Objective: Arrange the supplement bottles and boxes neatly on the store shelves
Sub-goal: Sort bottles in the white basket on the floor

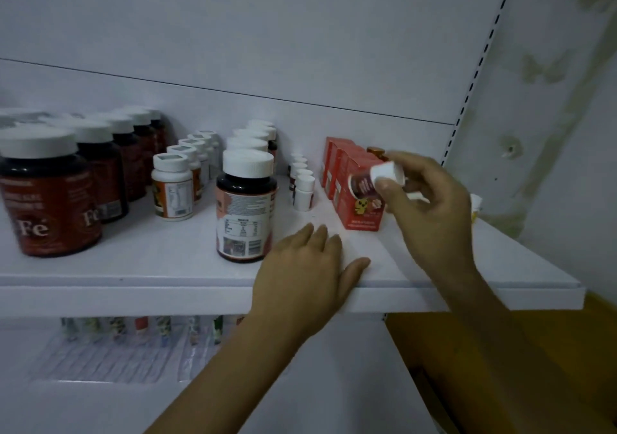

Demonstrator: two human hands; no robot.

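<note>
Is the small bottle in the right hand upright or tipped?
Tipped. The right hand pinches the small bottle by its white cap; its body slants sideways, in front of the red boxes.

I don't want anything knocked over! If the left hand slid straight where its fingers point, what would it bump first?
Probably the row of red cardboard boxes, though the left hand aims near the gap beside them.
</note>
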